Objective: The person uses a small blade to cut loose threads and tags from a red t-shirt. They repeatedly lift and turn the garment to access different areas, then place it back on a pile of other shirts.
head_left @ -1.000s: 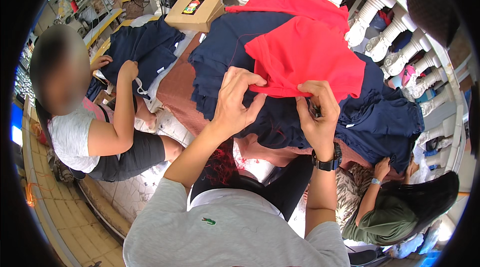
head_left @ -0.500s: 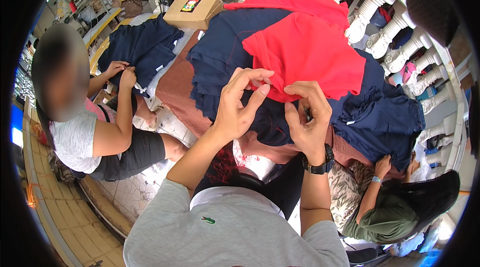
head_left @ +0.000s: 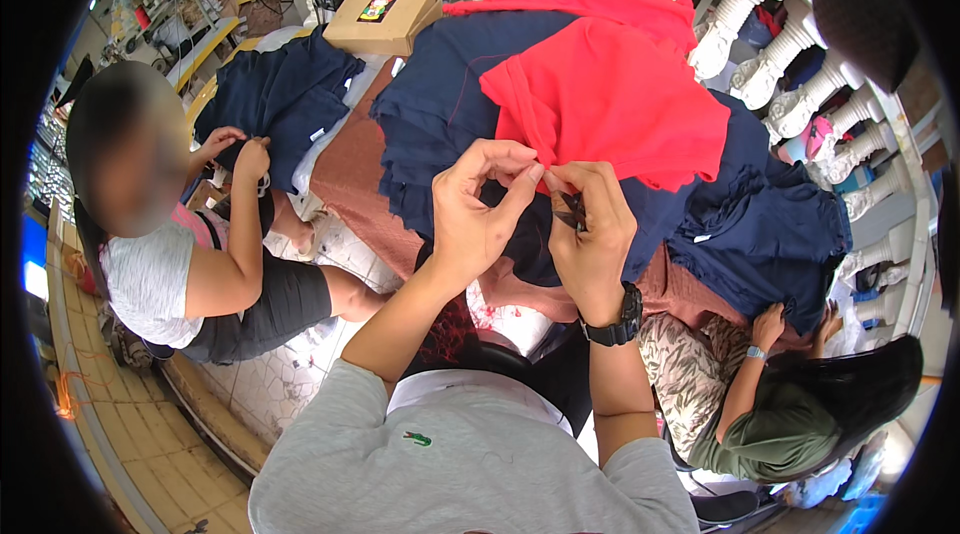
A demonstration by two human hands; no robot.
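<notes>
Bright red piece of soft cloth point(head_left: 620, 99) lies draped over a broad stack of navy-blue cloth point(head_left: 430, 84) on the brown-covered bench point(head_left: 350, 159). At its near edge the hands almost meet — the left hand point(head_left: 482, 214) curled, thumb and forefinger nearly closed, on what I cannot tell; the right hand point(head_left: 596, 234) bent around a small, dark, narrow tool point(head_left: 572, 211).

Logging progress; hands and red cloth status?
Left hand, right hand: fingertips together at near edge of red cloth. Right holds dark tool. Cloth atop navy garments. Cardboard box clear.
</notes>
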